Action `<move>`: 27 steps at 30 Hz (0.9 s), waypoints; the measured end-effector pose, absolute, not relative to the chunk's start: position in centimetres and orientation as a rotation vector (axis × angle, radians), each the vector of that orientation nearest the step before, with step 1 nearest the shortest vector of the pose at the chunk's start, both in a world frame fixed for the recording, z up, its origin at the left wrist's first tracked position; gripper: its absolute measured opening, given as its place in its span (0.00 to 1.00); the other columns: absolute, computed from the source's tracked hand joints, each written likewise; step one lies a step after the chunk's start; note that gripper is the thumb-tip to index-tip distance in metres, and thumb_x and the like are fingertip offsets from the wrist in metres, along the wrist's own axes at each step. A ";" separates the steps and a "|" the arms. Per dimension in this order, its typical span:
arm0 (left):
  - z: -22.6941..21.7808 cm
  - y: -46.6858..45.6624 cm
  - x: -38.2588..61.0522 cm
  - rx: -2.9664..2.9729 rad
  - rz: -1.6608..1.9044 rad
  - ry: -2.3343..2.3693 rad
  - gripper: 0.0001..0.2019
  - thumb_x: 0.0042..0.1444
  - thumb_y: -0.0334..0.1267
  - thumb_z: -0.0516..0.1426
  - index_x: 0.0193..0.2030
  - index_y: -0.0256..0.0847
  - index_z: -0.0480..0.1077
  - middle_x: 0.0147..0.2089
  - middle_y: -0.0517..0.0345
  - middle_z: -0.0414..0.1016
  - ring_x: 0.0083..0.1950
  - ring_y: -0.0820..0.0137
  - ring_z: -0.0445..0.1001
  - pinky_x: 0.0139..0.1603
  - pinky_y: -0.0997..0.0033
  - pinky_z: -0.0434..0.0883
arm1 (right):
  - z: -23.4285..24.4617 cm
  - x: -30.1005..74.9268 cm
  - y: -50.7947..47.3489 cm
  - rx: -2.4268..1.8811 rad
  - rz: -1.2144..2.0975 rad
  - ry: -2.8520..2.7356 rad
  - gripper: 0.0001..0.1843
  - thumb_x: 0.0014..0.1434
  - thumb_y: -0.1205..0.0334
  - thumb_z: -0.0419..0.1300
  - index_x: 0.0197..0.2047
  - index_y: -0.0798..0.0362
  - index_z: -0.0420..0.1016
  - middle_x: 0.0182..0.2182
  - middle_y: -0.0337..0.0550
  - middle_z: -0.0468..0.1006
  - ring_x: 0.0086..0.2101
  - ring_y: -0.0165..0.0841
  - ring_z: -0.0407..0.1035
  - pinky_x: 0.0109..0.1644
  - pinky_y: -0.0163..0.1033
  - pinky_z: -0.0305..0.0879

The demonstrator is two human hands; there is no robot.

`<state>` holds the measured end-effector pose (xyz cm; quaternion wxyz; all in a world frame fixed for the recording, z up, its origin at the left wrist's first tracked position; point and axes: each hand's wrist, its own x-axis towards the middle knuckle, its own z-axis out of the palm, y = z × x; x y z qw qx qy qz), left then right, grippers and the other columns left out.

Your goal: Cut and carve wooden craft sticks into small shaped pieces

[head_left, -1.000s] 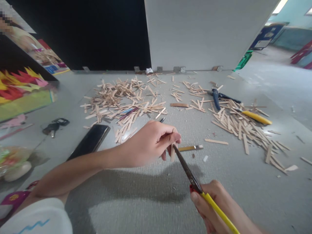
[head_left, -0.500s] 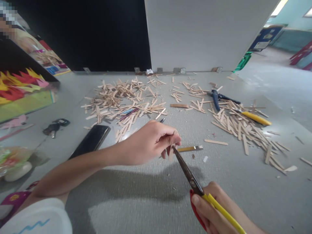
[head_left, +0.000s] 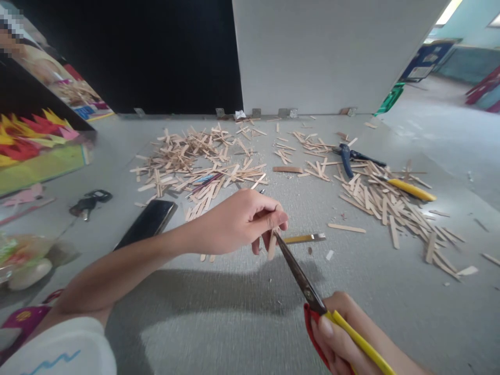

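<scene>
The person's left hand (head_left: 244, 221) pinches a pale wooden stick (head_left: 272, 249) between thumb and fingers, the stick pointing down above the grey surface (head_left: 234, 333), while the right hand (head_left: 339, 341) has its grip wrapped round the red and yellow handles of scissors (head_left: 299, 276) whose dark tips meet the stick just below the left grip. A yellow strip with a metal end (head_left: 304, 238) lies just beyond the tips, and loose sticks (head_left: 187, 148) spread farther back, with blue-handled pliers (head_left: 346, 159) among those on the right.
</scene>
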<state>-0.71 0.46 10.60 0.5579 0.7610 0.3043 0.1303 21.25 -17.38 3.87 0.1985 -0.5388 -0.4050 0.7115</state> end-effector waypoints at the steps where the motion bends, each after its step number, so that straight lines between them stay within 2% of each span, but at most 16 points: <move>1: 10.6 0.4 -0.7 1.779 0.311 0.726 0.15 0.74 0.42 0.57 0.35 0.38 0.74 0.28 0.55 0.83 0.24 0.73 0.80 0.26 0.80 0.75 | 3.5 21.3 -17.6 -1.499 1.975 -1.138 0.41 0.57 0.14 0.54 0.36 0.48 0.60 0.25 0.29 0.62 0.21 0.22 0.52 0.22 0.29 0.50; 6: 10.5 0.1 -0.5 1.758 0.323 0.751 0.14 0.74 0.40 0.57 0.36 0.38 0.74 0.28 0.55 0.84 0.23 0.73 0.80 0.24 0.81 0.75 | 2.4 21.5 -17.8 -1.418 1.904 -1.240 0.38 0.62 0.17 0.53 0.39 0.47 0.60 0.23 0.28 0.63 0.19 0.23 0.55 0.23 0.31 0.53; 10: 10.3 -0.3 -0.4 1.764 0.367 0.785 0.15 0.74 0.38 0.55 0.35 0.37 0.74 0.27 0.56 0.83 0.22 0.74 0.79 0.24 0.80 0.76 | 2.6 21.3 -17.7 -1.498 1.890 -1.202 0.39 0.60 0.16 0.54 0.38 0.47 0.59 0.22 0.28 0.64 0.20 0.23 0.55 0.23 0.31 0.52; 15: 10.3 -0.7 -0.3 1.778 0.399 0.784 0.15 0.74 0.37 0.54 0.35 0.36 0.75 0.27 0.55 0.82 0.22 0.74 0.79 0.24 0.80 0.76 | 2.5 20.9 -17.4 -1.498 1.851 -1.304 0.39 0.61 0.15 0.49 0.34 0.47 0.59 0.18 0.29 0.62 0.17 0.22 0.51 0.20 0.30 0.48; 20: 10.3 -0.8 -0.4 1.766 0.398 0.794 0.16 0.75 0.39 0.54 0.36 0.35 0.75 0.28 0.54 0.83 0.22 0.73 0.80 0.24 0.80 0.77 | 3.5 20.3 -16.5 -1.553 1.793 -1.417 0.44 0.58 0.10 0.43 0.26 0.46 0.54 0.17 0.32 0.59 0.17 0.22 0.51 0.18 0.30 0.48; 27: 9.8 -0.8 -0.3 1.742 0.418 0.793 0.16 0.74 0.41 0.54 0.37 0.35 0.75 0.29 0.51 0.82 0.25 0.68 0.83 0.25 0.76 0.80 | 4.8 20.1 -15.8 -1.644 1.796 -1.472 0.46 0.53 0.07 0.39 0.24 0.47 0.54 0.16 0.33 0.60 0.17 0.23 0.55 0.19 0.30 0.54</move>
